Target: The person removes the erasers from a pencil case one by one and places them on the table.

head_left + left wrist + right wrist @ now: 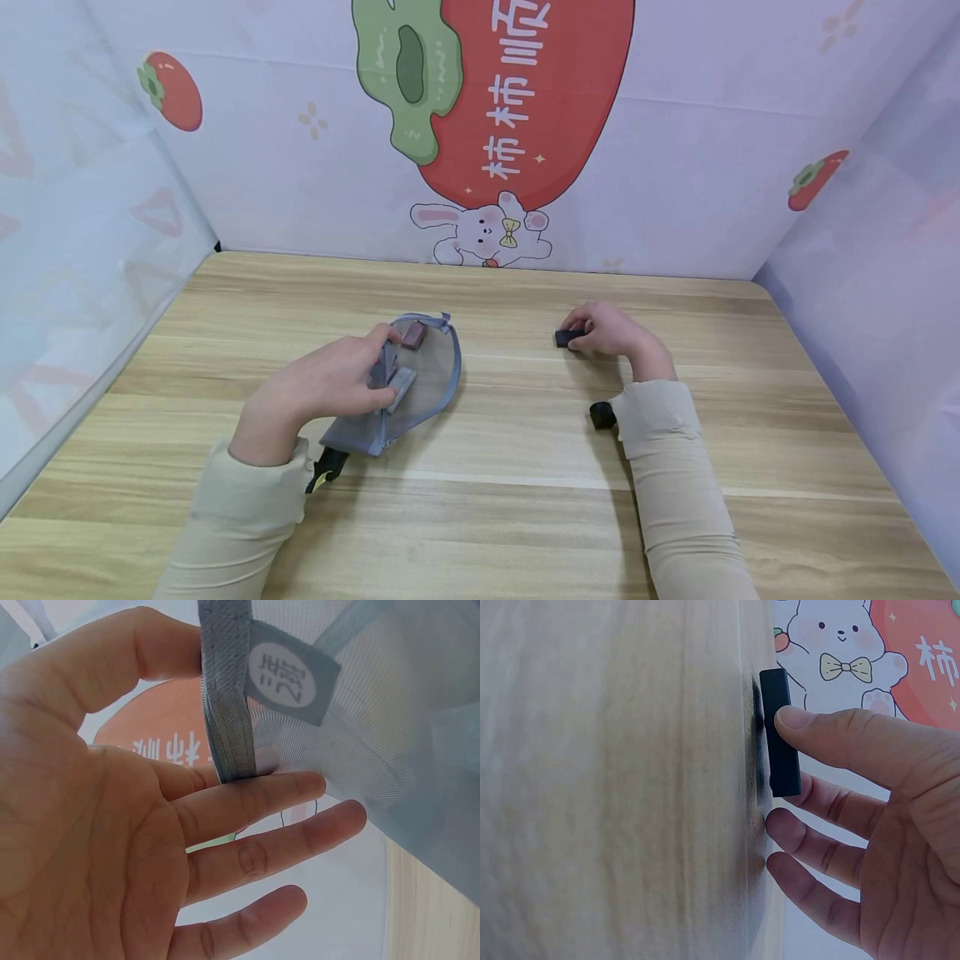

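A grey mesh zip pouch (435, 375) lies with its mouth held wide on the left half of the table. My left hand (322, 379) grips its zippered edge (229, 712), the thumb and fingers spread along the rim. Through the mesh show a purplish block (414, 336) and a greyish block (402, 388). To the right, my right hand (611, 333) pinches a small black rectangular block (781, 735) between thumb and fingers. In the right wrist view the block is at the tabletop; whether it touches the surface I cannot tell.
The wood-grain table (510, 517) is bounded by a printed cloth backdrop (675, 167) and side cloths. A wrist camera's black housing (602, 415) sticks out by the right cuff, and a dark strap piece (328, 467) by the left cuff.
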Available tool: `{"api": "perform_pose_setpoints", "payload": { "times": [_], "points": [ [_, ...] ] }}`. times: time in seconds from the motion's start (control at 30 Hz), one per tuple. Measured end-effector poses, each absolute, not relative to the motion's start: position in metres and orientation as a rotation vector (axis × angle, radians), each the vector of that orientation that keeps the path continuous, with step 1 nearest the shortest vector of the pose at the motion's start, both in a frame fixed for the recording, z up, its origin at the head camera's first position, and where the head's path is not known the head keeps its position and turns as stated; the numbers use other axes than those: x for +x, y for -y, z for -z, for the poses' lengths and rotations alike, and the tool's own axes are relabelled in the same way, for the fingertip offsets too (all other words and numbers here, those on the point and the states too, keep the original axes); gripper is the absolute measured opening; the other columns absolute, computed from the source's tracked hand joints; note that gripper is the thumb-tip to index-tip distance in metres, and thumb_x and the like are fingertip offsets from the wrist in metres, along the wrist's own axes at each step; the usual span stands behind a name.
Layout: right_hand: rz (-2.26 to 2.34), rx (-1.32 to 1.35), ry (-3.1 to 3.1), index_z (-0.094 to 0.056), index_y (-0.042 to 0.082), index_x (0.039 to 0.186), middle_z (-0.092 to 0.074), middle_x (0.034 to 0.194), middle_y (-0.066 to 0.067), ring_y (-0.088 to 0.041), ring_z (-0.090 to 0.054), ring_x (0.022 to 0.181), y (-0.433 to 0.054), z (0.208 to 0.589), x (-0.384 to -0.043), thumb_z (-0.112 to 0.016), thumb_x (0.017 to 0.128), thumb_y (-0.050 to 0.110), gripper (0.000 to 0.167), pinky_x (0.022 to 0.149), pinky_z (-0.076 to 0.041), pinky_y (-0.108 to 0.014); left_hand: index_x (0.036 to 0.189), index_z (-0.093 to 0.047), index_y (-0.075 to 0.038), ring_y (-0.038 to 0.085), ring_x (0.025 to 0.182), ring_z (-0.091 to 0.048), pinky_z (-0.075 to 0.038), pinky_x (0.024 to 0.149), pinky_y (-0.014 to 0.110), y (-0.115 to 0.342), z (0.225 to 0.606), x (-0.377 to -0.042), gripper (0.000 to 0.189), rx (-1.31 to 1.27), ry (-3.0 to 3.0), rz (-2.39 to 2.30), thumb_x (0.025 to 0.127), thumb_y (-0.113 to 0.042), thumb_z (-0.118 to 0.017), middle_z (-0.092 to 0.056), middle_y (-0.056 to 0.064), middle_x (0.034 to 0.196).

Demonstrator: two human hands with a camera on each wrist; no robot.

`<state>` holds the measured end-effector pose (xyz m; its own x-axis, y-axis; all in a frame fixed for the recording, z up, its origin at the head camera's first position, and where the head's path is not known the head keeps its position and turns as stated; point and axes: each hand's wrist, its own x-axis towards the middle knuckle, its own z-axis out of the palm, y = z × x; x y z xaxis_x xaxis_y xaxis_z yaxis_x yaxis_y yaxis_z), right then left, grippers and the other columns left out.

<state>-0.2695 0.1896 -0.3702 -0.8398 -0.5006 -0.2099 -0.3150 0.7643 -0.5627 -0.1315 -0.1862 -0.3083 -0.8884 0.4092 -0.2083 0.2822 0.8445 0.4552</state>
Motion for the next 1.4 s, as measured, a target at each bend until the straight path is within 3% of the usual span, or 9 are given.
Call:
{"api": "perform_pose_setpoints", "payload": {
  "times": [0.37,0.77,1.17,1.4],
  "points": [
    [0.711,-0.586,-2.582,-0.069,0.002,0.116,-0.063,0.110,-0.019,-0.032,-0.055,0.104,-0.187,0.368,-0.270,-0.068,0.089,0.005,0.027,0.091,-0.044,-0.044,0.141,-0.036,0.002,0.011,0.056,-0.038,-0.032,0.053,0.028,0.186,0.308,-0.131,0.068,0.522,-2.721,-0.615,0.084,-0.023,-0.064,-0.038,-0.004,0.065],
    [0.703,-0.606,-2.562,-0.066,0.003,0.122,-0.061,0.117,-0.020,-0.035,-0.055,0.108,-0.191,0.367,-0.269,-0.068,0.090,0.009,0.032,0.095,-0.045,-0.048,0.139,-0.037,0.003,0.014,0.062,-0.041,-0.034,0.056,0.028,0.188,0.307,-0.130,0.067,0.503,-2.739,-0.597,0.083,-0.024,-0.063,-0.040,-0.002,0.069],
    [0.848,-0.573,-2.625,-0.064,0.002,0.123,-0.058,0.105,-0.013,-0.028,-0.056,0.099,-0.193,0.363,-0.267,-0.064,0.093,0.011,0.032,0.078,-0.046,-0.032,0.140,-0.037,0.003,0.012,0.059,-0.039,-0.033,0.055,0.028,0.188,0.308,-0.131,0.067,0.514,-2.750,-0.597,0.084,-0.024,-0.062,-0.040,-0.003,0.066],
    [0.908,-0.647,-2.667,-0.065,-0.001,0.122,-0.060,0.106,-0.017,-0.032,-0.057,0.101,-0.190,0.358,-0.264,-0.061,0.094,0.007,0.029,0.087,-0.046,-0.040,0.139,-0.037,0.004,0.012,0.059,-0.041,-0.035,0.055,0.027,0.189,0.309,-0.131,0.066,0.511,-2.756,-0.597,0.084,-0.023,-0.062,-0.041,-0.003,0.065]
  ]
}}
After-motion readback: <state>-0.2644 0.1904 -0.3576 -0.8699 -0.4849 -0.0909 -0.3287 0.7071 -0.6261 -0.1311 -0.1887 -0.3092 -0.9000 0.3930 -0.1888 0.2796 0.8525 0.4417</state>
